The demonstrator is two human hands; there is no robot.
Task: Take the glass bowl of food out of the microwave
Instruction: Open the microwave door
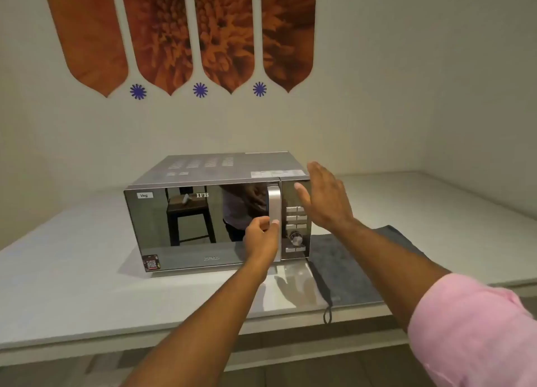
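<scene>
The glass bowl of food cannot be seen: the microwave [215,212] sits shut on a pale tabletop [72,270], and its mirrored door [189,223] gives back only a reflection of a stool and a standing figure, so whatever is inside stays hidden. A person's left hand [261,235] is at the lower part of the silver vertical handle [274,212] on the door's right edge, fingers [261,222] curled together and clamped around it. The right hand [325,197] is held up flat beside the control panel [296,221], just at the microwave's upper right corner, fingers [318,170] straight and slightly spread, gripping nothing (whether the palm touches the casing cannot be told). A pink sleeve [476,334] is rolled up on the right arm. A grey cloth [348,270] lies on the tabletop to the right of the microwave, partly under the right forearm, with a loop hanging over the front edge. On the wall above, orange petal-shaped panels [180,34] hang with small blue starbursts [200,90] between their tips.
</scene>
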